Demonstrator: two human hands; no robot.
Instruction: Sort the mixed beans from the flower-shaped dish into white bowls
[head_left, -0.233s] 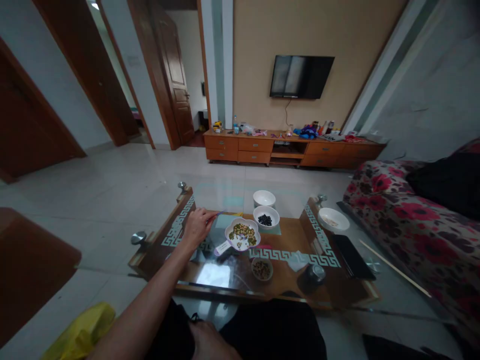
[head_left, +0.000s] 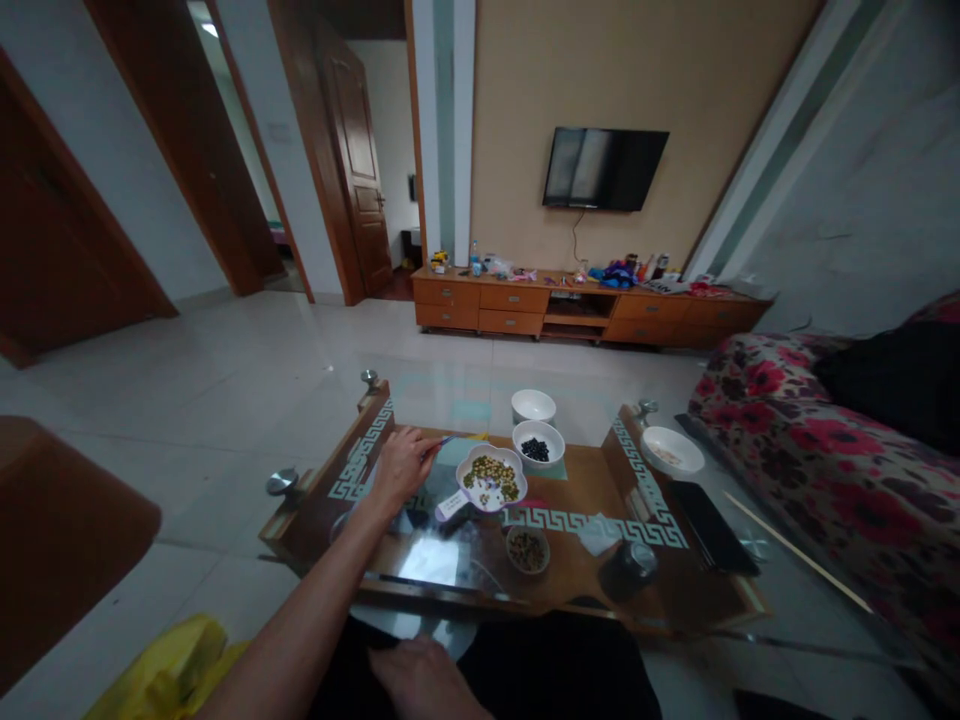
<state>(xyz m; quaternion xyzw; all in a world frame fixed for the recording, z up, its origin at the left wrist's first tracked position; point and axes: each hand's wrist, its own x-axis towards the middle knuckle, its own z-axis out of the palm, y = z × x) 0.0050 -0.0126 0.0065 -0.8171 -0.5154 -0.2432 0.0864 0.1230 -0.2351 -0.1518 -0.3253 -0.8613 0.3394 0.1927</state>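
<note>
Mid-frame, left hand (head_left: 405, 465) pinches a stick (head_left: 448, 440); black beans (head_left: 535, 449) already sit apart, mixed beans (head_left: 493, 472) remain in a dish (head_left: 450, 506); right hand (head_left: 420, 672), bottom: fingers unclear.

From where I stand the room looks dim, the light cool and greyish. A white patch of glare sits on the glass table (head_left: 431, 562), and pale reflections stripe the dark television (head_left: 606, 168). The tiled floor (head_left: 247, 400) has a soft sheen; a small lamp (head_left: 209, 30) glows at upper left. Toward the edges the walls (head_left: 847, 190) lean and stretch, the upper right corner darkens, and the black trousers (head_left: 562, 660) swallow detail. Small grains in the bowls (head_left: 538, 443) look soft.
</note>
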